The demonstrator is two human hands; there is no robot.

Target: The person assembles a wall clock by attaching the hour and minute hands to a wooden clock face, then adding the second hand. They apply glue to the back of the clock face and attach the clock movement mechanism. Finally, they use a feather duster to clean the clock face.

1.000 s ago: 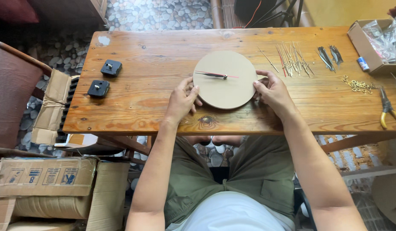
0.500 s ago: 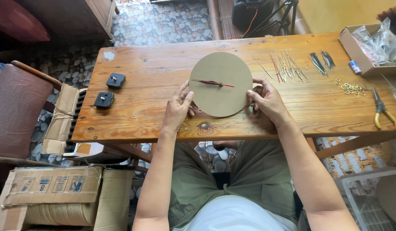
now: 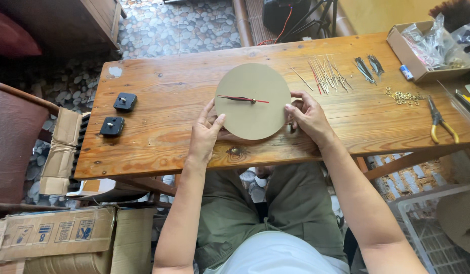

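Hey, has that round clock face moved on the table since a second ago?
Cannot tell. The clock face lies between both hands, as before, a similar way left of the loose clock hands on the table; the camera itself shifted.

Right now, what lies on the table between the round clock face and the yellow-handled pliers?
In the head view, between the clock face and the pliers lie loose clock hands, two darker hands and a scatter of small brass rings.

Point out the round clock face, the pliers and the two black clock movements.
round clock face [image 3: 255,114]: head view, bare tan surface below the hands.
pliers [image 3: 438,121]: head view, pivot above the yellow handles.
black clock movements [image 3: 125,102]: head view, top of the upper one.
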